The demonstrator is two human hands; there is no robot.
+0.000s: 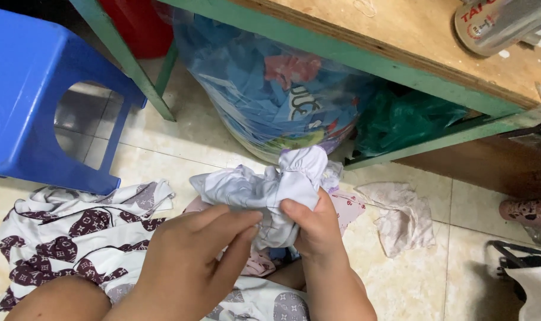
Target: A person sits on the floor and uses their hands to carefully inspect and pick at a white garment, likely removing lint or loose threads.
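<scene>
1. Nearest my camera, the left hand point(190, 255) and the right hand point(318, 229) meet over the lap, both clamped on a crumpled white garment point(270, 187).
2. I see the left fingers pinching the garment's lower edge, thumb and fingertips pressed together on the cloth; the right thumb lies across its front with the fingers wrapped behind.
3. The garment sits bunched between the hands, above the floor and in front of the big bag. Its long axis runs roughly from lower left to upper right, with a gathered end pointing up toward the bag.
4. Behind it, a clear plastic bag point(264, 89) stands on the tiles under the green-framed wooden table point(401, 53), stuffed with blue and patterned fabric.
5. Just beside that, further under the table, I make out a green plastic bag point(401, 122); I cannot tell what it holds.
6. A white cloth with dark maroon motifs point(74, 232) spreads across the floor at left, reaching under my arms.
7. A small pale rag point(401, 217) lies on the tiles to the right, apart from the hands.
8. A blue plastic stool point(27, 89) stands at upper left.
</scene>
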